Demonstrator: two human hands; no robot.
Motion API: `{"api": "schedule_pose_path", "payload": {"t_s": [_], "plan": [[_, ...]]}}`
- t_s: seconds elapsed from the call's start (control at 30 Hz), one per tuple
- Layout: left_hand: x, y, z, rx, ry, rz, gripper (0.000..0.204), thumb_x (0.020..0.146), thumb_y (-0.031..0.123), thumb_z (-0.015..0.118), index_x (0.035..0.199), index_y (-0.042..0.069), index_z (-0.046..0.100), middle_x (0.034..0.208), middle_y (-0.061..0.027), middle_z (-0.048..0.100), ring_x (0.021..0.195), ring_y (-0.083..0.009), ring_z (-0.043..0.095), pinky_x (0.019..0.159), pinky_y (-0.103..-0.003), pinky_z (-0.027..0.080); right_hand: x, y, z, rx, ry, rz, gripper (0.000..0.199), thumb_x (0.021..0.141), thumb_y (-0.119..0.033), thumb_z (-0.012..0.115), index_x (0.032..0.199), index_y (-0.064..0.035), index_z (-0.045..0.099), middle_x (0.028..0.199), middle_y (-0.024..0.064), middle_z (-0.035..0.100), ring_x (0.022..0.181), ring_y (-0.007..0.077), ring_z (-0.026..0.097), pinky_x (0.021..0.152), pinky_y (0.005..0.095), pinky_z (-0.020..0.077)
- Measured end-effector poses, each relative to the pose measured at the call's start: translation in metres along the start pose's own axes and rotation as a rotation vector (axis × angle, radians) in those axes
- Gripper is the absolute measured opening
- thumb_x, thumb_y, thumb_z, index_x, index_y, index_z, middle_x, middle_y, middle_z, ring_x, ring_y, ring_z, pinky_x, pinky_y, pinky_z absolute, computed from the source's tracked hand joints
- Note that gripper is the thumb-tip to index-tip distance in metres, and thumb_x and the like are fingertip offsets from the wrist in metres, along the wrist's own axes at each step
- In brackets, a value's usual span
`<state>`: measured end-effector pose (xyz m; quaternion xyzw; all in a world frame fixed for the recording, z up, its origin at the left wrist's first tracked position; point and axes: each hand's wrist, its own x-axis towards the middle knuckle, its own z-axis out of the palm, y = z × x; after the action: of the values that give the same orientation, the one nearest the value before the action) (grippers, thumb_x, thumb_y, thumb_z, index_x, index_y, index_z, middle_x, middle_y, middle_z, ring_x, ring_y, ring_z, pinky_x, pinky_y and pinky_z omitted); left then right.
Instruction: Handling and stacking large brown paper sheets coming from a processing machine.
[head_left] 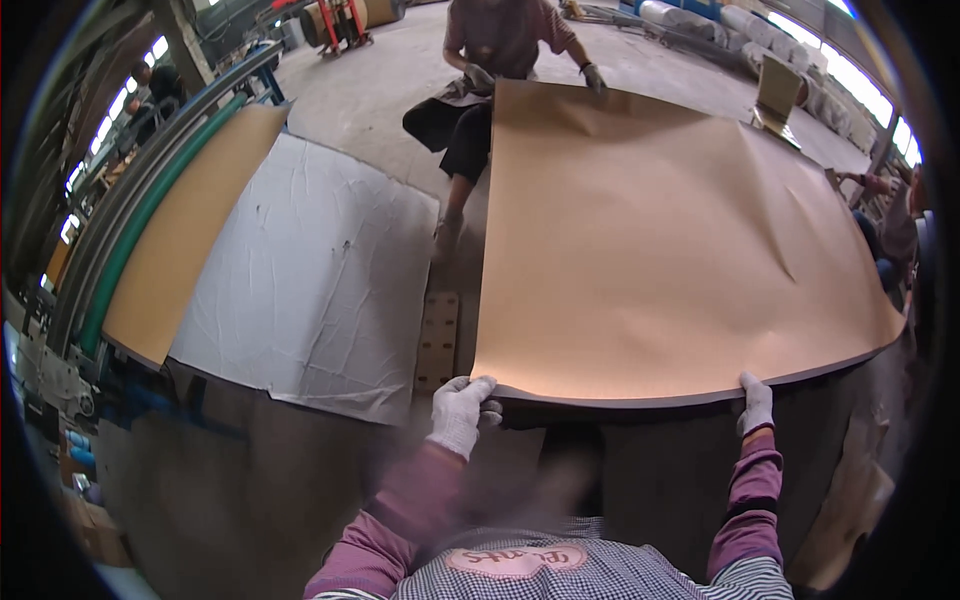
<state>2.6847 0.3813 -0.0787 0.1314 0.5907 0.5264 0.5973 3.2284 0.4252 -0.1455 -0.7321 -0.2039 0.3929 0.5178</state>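
Observation:
A large copper-brown sheet (640,250) stretches across the middle and right, with a few creases and a dark edge on the near side. My left hand (461,412), in a white knitted glove, pinches its near left corner with the thumb on top. Farther right along the same edge, my gloved right hand (757,404) grips the sheet, thumb above and fingers mostly hidden underneath. Across from me, a co-worker's gloved hands (594,78) are at the far edge. Whether the sheet rests on anything underneath cannot be seen.
To the left, a wrinkled pale grey sheet (300,270) lies beside a brown sheet (200,230) at a machine with a green roller (150,215). A perforated metal strip (437,340) is between the sheets. Another person (900,215) is at the far right. Wrapped rolls (735,25) lie behind.

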Motion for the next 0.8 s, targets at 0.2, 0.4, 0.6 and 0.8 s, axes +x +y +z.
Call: {"api": "schedule_pose_path", "payload": {"t_s": [0.2, 0.4, 0.6, 0.8], "plan": [[0.013, -0.019, -0.020, 0.027, -0.061, -0.165, 0.015, 0.086, 0.012, 0.067, 0.090, 0.000, 0.059, 0.072, -0.0085, 0.062, 0.050, -0.0138, 0.059, 0.043, -0.026, 0.052, -0.050, -0.099, -0.008, -1.100, 0.103, 0.063, 0.035, 0.090, -0.034, 0.056, 0.084, -0.0007, 0.064, 0.070, 0.0109, 0.064, 0.065, 0.0274, 0.062, 0.063, 0.0453, 0.0501], [0.023, -0.017, -0.024, 0.100, -0.153, -0.241, 0.019, 0.083, 0.015, 0.069, 0.085, 0.002, 0.056, 0.067, -0.0063, 0.059, 0.048, -0.0110, 0.058, 0.043, -0.026, 0.051, -0.177, -0.111, 0.199, -0.773, -0.420, -0.946, 0.036, 0.082, -0.018, 0.066, 0.115, -0.0047, 0.062, 0.104, 0.0170, 0.067, 0.089, 0.0319, 0.064, 0.081, 0.0397, 0.0506], [0.037, 0.002, -0.105, -0.226, -0.365, -0.363, 0.014, 0.089, 0.013, 0.063, 0.099, 0.004, 0.058, 0.073, -0.0046, 0.058, 0.060, -0.0132, 0.059, 0.052, -0.027, 0.050, -0.265, -0.001, 0.388, -1.169, -0.736, -1.405, 0.070, 0.077, -0.048, 0.064, 0.132, -0.0064, 0.051, 0.139, 0.0225, 0.044, 0.131, 0.0382, 0.039, 0.110, 0.0448, 0.0296], [0.118, 0.026, -0.419, -0.272, 1.105, 0.327, 0.059, 0.088, 0.056, 0.056, 0.117, 0.005, 0.052, 0.092, -0.0029, 0.059, 0.060, -0.0110, 0.042, 0.049, -0.026, 0.034, -0.262, -0.001, 0.382, -1.255, -0.694, -1.304, 0.069, 0.066, -0.020, 0.062, 0.131, -0.0005, 0.051, 0.143, 0.0233, 0.041, 0.135, 0.0399, 0.034, 0.115, 0.0478, 0.0207]]}}
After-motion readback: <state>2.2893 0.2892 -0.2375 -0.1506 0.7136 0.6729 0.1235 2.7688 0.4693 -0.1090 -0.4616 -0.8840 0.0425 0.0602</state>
